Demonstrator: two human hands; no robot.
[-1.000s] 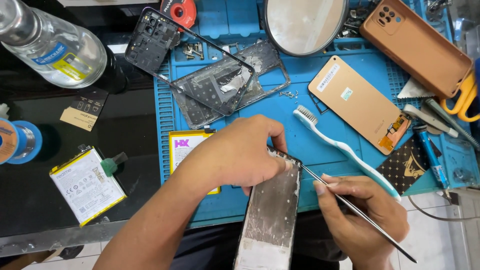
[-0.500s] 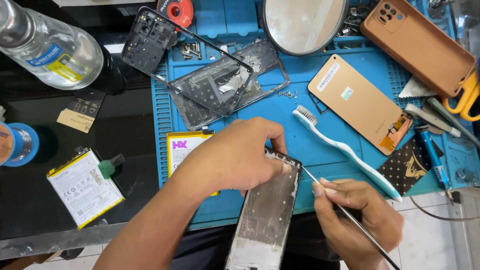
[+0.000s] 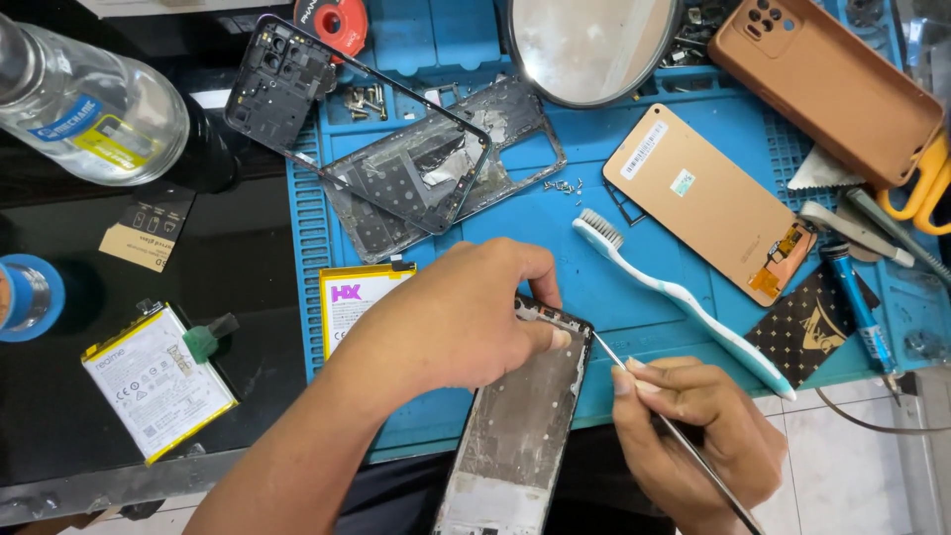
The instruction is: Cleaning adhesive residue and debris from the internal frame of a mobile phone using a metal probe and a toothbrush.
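Observation:
My left hand (image 3: 451, 322) grips the top end of a bare phone frame (image 3: 515, 426), thumb pressed on its upper right corner. The frame is a long dark metal shell with dull grey residue, slanting down toward the lower edge of the view. My right hand (image 3: 698, 436) holds thin metal tweezers (image 3: 684, 436) like a pen. Their tip touches the frame's upper right edge, just beside my left thumb.
A blue work mat (image 3: 555, 228) carries a white-and-teal toothbrush (image 3: 684, 297), a tan display panel (image 3: 708, 198), two stripped phone frames (image 3: 396, 168), loose screws (image 3: 565, 185) and a yellow-edged battery (image 3: 347, 297). A second battery (image 3: 158, 381), clear bottle (image 3: 84, 109) and tape roll (image 3: 25, 297) lie left; round mirror (image 3: 589, 45) behind.
The frame has tilted a little further, its lower end swinging left. My right hand moved up so the tweezers' tip meets the frame's top right edge.

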